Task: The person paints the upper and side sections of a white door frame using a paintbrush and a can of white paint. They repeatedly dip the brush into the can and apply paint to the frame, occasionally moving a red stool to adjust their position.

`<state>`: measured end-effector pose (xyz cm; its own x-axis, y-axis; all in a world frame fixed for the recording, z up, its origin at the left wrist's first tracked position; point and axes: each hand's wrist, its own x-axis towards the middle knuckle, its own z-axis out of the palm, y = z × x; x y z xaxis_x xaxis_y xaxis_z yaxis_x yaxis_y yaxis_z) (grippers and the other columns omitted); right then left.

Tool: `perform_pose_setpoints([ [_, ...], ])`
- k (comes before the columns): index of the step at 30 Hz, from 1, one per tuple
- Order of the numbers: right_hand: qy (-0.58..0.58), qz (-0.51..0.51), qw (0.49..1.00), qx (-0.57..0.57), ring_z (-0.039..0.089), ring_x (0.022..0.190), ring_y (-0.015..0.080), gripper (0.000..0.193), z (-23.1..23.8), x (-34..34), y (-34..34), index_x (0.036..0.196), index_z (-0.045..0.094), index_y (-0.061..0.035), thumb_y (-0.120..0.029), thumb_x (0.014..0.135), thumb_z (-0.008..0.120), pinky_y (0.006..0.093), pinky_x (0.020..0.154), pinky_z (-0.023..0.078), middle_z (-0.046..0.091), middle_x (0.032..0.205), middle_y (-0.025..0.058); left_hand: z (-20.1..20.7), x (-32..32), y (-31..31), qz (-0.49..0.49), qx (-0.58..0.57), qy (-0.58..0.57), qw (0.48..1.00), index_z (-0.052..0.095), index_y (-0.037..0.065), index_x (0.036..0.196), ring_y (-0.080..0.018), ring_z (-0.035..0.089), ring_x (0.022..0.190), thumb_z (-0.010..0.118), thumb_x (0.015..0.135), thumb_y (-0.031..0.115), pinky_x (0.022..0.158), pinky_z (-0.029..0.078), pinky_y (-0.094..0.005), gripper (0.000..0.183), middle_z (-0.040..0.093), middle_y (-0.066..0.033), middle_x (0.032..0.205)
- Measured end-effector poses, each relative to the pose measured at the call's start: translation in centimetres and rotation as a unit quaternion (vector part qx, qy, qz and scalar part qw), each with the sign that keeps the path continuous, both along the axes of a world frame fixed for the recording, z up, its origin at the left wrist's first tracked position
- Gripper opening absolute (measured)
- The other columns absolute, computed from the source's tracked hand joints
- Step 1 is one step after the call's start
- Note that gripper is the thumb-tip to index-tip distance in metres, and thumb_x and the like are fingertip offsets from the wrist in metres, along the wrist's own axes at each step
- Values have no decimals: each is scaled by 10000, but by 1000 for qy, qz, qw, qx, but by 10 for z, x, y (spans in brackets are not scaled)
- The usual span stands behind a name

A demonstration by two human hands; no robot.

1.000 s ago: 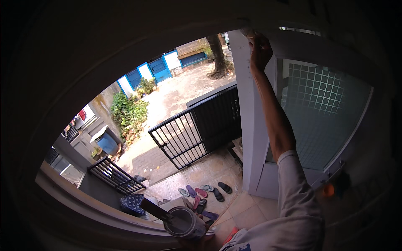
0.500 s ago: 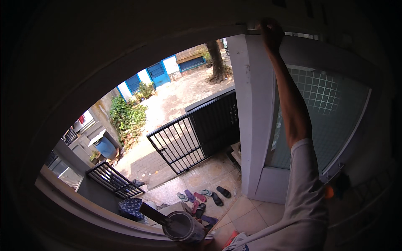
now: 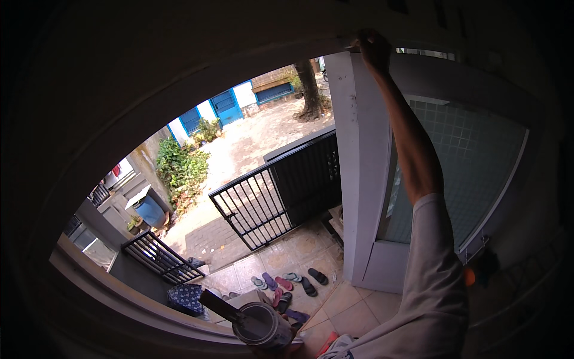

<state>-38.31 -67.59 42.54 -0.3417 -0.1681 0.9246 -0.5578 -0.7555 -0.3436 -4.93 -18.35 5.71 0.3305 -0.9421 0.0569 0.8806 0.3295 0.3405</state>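
Note:
My right arm reaches up to the top of the door frame (image 3: 353,170), and my right hand (image 3: 375,49) is closed there against the lintel. Something small and pale shows at its fingertips, too dark to name. Low in the view is an open round can (image 3: 261,325) with a greyish inside. A flat dark strip (image 3: 220,306) sticks out from the can's rim toward the left. My left hand (image 3: 293,346) shows only as a dim patch at the can's lower right side, holding it; most of its fingers are hidden.
A door with a glass pane (image 3: 460,161) stands to the right. Several slippers (image 3: 308,286) lie on the tiled floor (image 3: 347,305) below. Beyond are a black metal gate (image 3: 257,206), a blue barrel (image 3: 149,212), plants and a tree trunk (image 3: 308,90).
My right hand has shifted slightly left along the top of the door frame, and the forearm has tilted with it. The can and the strip stay nearly in place.

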Motion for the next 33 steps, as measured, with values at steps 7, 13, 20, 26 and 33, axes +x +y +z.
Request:
perform_pose_setpoints([
  [7,-71,65,995,-24,706,798,193,303,-9,-27,35,958,698,-18,-308,879,658,341,762,536,723,833,85,-30,15,-5,-33,7,26,999,413,101,1438,-356,538,1183,616,891,523,890,496,-537,720,490,-187,1391],
  [13,-54,-54,997,-26,708,853,240,237,-11,-21,-3,911,721,-73,-291,878,633,357,783,535,727,866,108,-31,16,-8,-45,6,41,998,412,103,1440,-352,539,1183,617,889,528,888,496,-537,726,488,-187,1394],
  [20,-21,161,986,-41,700,872,171,235,-23,-6,-10,956,716,-39,-263,903,668,340,760,545,727,871,94,-32,20,-12,-46,10,45,998,411,106,1442,-346,541,1182,618,886,535,886,496,-538,732,485,-186,1397],
  [26,-61,49,992,-101,704,841,181,226,-19,-24,1,939,710,-36,-255,895,677,345,738,549,725,853,90,-36,25,-14,-52,11,45,998,410,109,1443,-342,542,1181,619,883,540,884,497,-538,737,484,-186,1400],
  [33,-30,0,997,-66,711,813,167,297,-17,15,10,974,686,-3,-292,916,657,303,741,539,729,846,91,-39,28,-15,-69,8,49,996,408,111,1445,-336,543,1180,620,880,546,882,497,-538,744,481,-185,1404],
])
